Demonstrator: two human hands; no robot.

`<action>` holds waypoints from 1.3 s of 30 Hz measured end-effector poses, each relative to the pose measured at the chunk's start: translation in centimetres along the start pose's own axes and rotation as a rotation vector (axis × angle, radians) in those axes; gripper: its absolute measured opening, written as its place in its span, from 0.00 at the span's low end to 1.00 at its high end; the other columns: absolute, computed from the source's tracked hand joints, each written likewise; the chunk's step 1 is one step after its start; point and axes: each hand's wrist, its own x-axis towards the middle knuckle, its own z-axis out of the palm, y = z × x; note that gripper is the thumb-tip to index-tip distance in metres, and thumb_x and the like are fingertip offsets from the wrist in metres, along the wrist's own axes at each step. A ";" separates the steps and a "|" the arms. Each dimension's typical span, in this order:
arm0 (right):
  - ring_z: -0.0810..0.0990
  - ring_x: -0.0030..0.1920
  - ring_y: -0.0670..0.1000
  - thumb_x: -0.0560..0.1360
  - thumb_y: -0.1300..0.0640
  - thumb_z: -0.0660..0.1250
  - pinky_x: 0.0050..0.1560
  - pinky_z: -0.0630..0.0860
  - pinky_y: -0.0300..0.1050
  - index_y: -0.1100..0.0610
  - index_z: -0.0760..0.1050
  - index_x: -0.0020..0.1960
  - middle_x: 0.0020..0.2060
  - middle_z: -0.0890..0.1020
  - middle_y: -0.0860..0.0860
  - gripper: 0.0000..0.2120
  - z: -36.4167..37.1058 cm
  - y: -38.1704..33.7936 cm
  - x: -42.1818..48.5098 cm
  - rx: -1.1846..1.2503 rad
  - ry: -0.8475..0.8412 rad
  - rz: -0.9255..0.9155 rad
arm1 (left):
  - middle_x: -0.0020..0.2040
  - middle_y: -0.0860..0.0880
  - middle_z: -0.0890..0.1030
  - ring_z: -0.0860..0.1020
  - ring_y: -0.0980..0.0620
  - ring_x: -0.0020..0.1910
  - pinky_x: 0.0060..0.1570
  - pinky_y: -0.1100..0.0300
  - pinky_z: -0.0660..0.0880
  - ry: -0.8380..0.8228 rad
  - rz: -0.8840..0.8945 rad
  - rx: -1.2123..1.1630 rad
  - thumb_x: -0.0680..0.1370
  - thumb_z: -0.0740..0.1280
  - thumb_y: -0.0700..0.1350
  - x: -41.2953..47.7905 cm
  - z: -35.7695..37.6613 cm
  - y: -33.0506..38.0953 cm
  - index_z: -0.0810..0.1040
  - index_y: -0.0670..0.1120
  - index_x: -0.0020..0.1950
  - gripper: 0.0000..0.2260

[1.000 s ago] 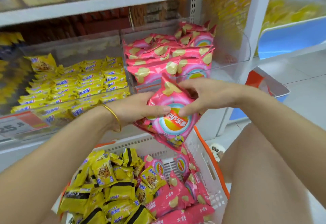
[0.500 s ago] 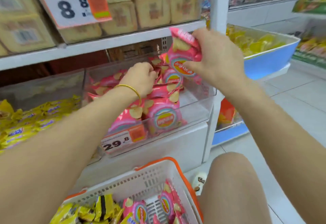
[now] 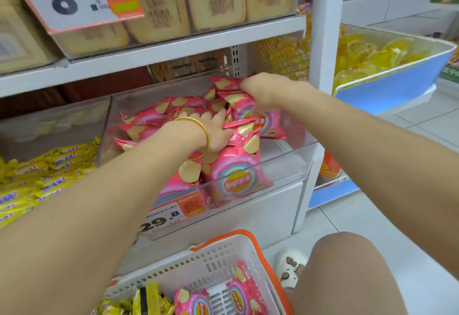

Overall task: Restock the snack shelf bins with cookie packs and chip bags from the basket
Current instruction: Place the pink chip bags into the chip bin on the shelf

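**Both hands in the chip bin**

I am reaching both arms into the clear plastic bin (image 3: 295, 163) in the middle of the frame, which is holding a heap of pink foil chip bags (image 3: 236, 180). My left hand (image 3: 216, 131), with a gold bangle (image 3: 202, 141) on the wrist, is digging in among the bags at the centre. Its fingertips are hidden, so I cannot tell whether it is gripping anything. My right hand (image 3: 269, 92), apart from the left and higher in the frame, is lying over one pink bag (image 3: 263, 123) at the back of the heap. It is blurred, and I cannot tell whether it is gripping or only pressing. At the bottom centre, the white slotted basket (image 3: 193, 270) with an orange rim is holding more pink bags and yellow cookie packs (image 3: 146, 299). At the left edge, a second clear bin (image 3: 62, 126) is holding more yellow packs.
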 end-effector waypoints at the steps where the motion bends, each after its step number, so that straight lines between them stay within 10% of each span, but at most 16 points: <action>1: 0.76 0.57 0.59 0.69 0.57 0.73 0.52 0.74 0.47 0.59 0.69 0.64 0.59 0.77 0.57 0.26 0.2 0.1 0.5 -0.019 -0.020 -0.056 | 0.78 0.47 0.51 0.53 0.43 0.76 0.73 0.46 0.48 -0.005 0.001 0.004 0.81 0.45 0.60 0.0 0.0 0.0 0.41 0.53 0.77 0.28; 7: 0.72 0.63 0.58 0.66 0.48 0.77 0.56 0.72 0.53 0.44 0.51 0.74 0.66 0.72 0.51 0.46 0.8 1.1 1.1 -0.420 -0.124 -0.111 | 0.78 0.47 0.51 0.52 0.44 0.76 0.74 0.46 0.45 -0.016 0.016 0.012 0.81 0.44 0.60 -0.4 0.1 -0.2 0.41 0.53 0.77 0.27; 18: 0.66 0.67 0.62 0.75 0.63 0.64 0.62 0.67 0.58 0.51 0.55 0.74 0.68 0.65 0.60 0.32 3.1 0.1 0.8 -0.448 0.058 -0.089 | 0.77 0.46 0.54 0.55 0.42 0.75 0.72 0.48 0.49 0.015 0.048 -0.009 0.81 0.46 0.59 -0.3 0.1 -0.2 0.47 0.51 0.78 0.26; 28: 0.76 0.50 0.55 0.70 0.68 0.62 0.53 0.71 0.52 0.58 0.75 0.56 0.49 0.78 0.55 0.16 -0.5 -2.3 -11.9 0.306 0.537 -0.107 | 0.57 0.45 0.78 0.74 0.46 0.57 0.57 0.56 0.66 0.793 0.368 -0.551 0.76 0.57 0.50 -11.9 3.2 -2.5 0.76 0.43 0.61 0.18; 32: 0.77 0.43 0.50 0.69 0.68 0.61 0.44 0.66 0.39 0.59 0.78 0.53 0.41 0.78 0.49 0.15 5.2 -10.0 -15.6 0.395 0.182 -0.416 | 0.56 0.48 0.78 0.74 0.50 0.56 0.57 0.55 0.67 0.476 0.500 -0.535 0.76 0.55 0.51 -18.2 11.8 -2.5 0.75 0.46 0.61 0.18; 39: 0.77 0.58 0.57 0.76 0.62 0.63 0.52 0.72 0.44 0.63 0.73 0.63 0.60 0.78 0.57 0.16 23.9 -19.2 -12.2 -0.035 -0.702 -0.457 | 0.64 0.48 0.76 0.72 0.48 0.64 0.62 0.57 0.67 -0.031 0.274 -0.335 0.79 0.58 0.50 -17.9 22.5 -5.9 0.74 0.48 0.64 0.16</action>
